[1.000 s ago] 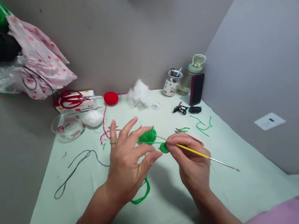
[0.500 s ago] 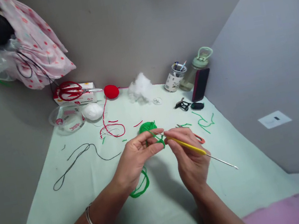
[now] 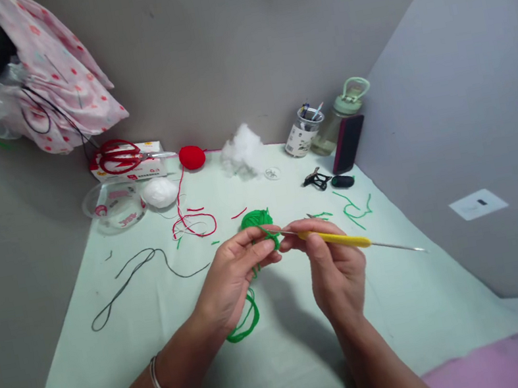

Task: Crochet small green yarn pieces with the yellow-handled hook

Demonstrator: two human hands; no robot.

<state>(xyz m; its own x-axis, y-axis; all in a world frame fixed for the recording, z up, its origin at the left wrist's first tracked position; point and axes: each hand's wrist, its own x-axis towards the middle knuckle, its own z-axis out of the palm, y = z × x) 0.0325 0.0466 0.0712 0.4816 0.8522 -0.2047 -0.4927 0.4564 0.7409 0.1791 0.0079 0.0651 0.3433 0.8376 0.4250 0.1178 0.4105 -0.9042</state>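
Head view: the left hand [image 3: 236, 265] pinches a small green piece of crocheted yarn [image 3: 275, 240] between thumb and fingers, while the right hand [image 3: 335, 264] grips a slim metal crochet hook with a yellow handle [image 3: 334, 238], its tip at that piece. The hands are close together, fingertips almost meeting, probably so the work stays steady against the hook. Just beyond the left fingers sits a round ball of green yarn [image 3: 256, 217], likely kept near so strand feeds easily; loose green yarn loops [image 3: 239, 337] lie below the left hand. Farther beyond the left hand, red-handled metal scissors [image 3: 120, 158] rest on a white-and-red cardboard box [image 3: 151, 167], perhaps to leave working room. Its print is too small to read, as is the pale label on the clear pen jar [image 3: 297, 142] beyond the right hand.
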